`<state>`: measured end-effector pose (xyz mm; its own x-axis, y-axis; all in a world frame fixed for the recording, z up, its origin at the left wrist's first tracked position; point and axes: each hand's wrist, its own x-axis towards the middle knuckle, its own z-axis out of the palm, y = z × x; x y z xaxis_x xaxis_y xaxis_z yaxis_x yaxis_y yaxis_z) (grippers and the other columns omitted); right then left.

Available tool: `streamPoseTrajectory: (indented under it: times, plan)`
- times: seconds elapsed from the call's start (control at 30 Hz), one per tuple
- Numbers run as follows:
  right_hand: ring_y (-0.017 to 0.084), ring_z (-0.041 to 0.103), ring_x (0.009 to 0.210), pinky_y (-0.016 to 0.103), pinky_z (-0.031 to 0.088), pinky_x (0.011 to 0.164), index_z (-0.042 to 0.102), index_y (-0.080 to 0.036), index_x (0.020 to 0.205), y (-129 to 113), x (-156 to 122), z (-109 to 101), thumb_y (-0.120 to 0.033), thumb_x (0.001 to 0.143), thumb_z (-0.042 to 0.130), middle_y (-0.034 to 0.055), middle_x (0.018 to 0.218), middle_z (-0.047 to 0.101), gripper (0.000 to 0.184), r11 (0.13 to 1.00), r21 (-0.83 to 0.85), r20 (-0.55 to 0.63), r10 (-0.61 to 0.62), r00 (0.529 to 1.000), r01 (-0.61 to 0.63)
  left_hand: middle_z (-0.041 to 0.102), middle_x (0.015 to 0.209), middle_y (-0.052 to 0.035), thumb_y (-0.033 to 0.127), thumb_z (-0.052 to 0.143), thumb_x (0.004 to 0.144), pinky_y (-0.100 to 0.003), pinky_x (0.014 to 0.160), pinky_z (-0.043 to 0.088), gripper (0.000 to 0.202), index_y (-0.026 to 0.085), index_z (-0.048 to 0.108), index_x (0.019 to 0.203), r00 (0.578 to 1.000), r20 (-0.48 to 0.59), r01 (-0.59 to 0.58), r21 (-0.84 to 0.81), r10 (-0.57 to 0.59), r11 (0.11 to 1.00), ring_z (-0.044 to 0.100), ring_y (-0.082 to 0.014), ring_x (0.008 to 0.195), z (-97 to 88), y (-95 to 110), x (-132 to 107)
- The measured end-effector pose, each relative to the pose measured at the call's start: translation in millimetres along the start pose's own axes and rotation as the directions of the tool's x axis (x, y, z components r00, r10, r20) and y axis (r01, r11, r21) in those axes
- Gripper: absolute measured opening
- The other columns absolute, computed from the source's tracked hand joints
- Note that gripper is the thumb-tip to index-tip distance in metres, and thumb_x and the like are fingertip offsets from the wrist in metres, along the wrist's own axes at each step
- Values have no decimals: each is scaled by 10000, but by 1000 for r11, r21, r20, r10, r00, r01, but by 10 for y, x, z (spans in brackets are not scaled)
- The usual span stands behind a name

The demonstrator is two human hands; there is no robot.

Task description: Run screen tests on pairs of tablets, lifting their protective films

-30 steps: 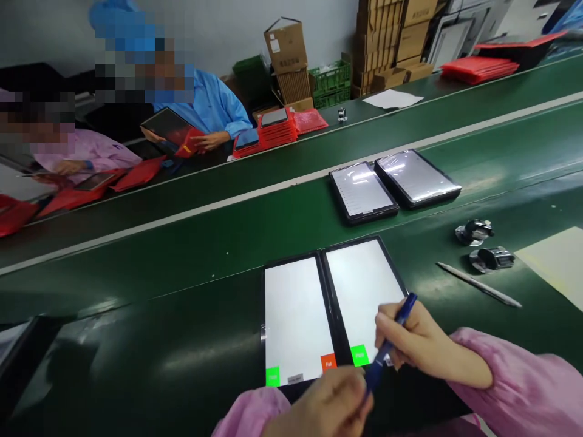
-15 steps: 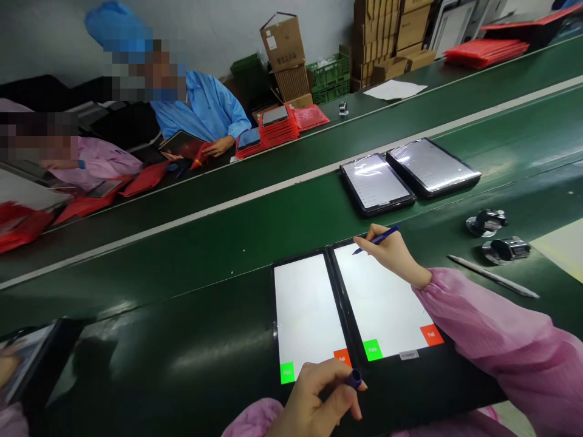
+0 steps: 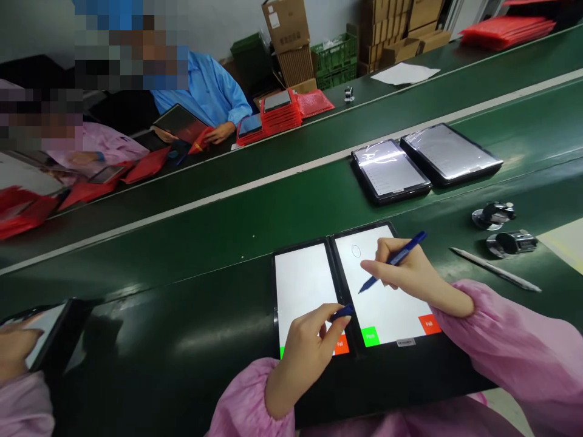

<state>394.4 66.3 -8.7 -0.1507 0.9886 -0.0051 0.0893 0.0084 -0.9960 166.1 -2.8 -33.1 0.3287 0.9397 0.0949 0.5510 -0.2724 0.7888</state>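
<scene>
Two black-framed tablets lie side by side on the green belt, their screens white with green Pass and red Fail buttons. The left tablet (image 3: 303,282) sits under my left hand (image 3: 305,343), which holds a blue stylus (image 3: 341,312) close to its lower right corner. My right hand (image 3: 401,267) grips another blue stylus (image 3: 394,261), its tip just above the right tablet's screen (image 3: 382,303). A small thin circle (image 3: 356,250) is marked near that screen's top.
Two film-covered tablets (image 3: 419,161) lie farther up the belt. Beyond them are two metal fittings (image 3: 501,230) and a silver pen (image 3: 495,269). A neighbour's hand (image 3: 16,343) holds a tablet at lower left. Across a second belt (image 3: 273,176), co-workers handle red sleeves among cardboard boxes.
My right hand has come down from the right tablet's top edge toward mid-screen, and a small circle shows there. My left hand has risen onto the left tablet. The view has shifted slightly.
</scene>
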Motion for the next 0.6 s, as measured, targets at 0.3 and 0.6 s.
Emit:
streamPoseTrajectory:
  times: [0.3, 0.6]
  plan:
    - [81, 386, 358, 203, 249, 353, 469, -219, 553, -15, -239, 197, -529, 762, 818, -29, 434, 485, 512, 992, 76, 141, 93, 986, -104, 748, 676, 2, 364, 532, 1079, -180, 511, 495, 302, 167, 731, 966, 986, -29, -162, 3, 162, 987, 645, -97, 494, 64, 113, -5]
    - [132, 525, 360, 248, 383, 360, 589, -234, 539, 76, -597, 25, -691, 861, 755, -12, 452, 576, 583, 943, -243, 18, -230, 973, 227, 729, 694, -4, 385, 519, 1084, -253, 570, 526, 298, 176, 720, 1154, 934, -31, -327, 328, 356, 886, 669, -147, 566, 43, 158, -89]
